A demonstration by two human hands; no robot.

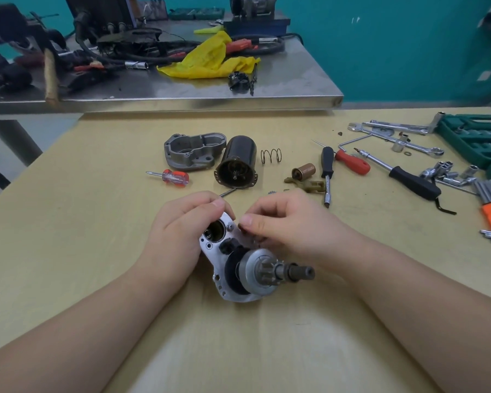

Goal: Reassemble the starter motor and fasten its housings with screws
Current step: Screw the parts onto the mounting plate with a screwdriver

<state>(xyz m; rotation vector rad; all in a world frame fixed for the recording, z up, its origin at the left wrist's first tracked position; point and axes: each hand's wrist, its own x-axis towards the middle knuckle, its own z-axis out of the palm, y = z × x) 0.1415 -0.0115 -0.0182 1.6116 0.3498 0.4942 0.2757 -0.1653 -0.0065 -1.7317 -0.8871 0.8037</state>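
My left hand (179,234) grips the upper end of a silver starter housing plate (220,268) lying near the table's middle, its pinion gear and shaft (281,272) pointing right. My right hand (284,225) pinches a small dark part at the plate's top edge; the part is mostly hidden by my fingers. Further back lie the grey cast end housing (193,150), the black cylindrical motor body (237,163), a coil spring (271,156), a copper-coloured plunger (304,171) and an olive plastic fork lever (306,185). A long thin screw (227,192) peeks out behind my left hand.
A small red-handled screwdriver (173,177) lies left of the motor body. Black and red screwdrivers (352,163), a ratchet driver (408,180), wrenches, sockets and a green socket case (476,137) crowd the right side. A cluttered steel bench (182,92) stands behind the table.
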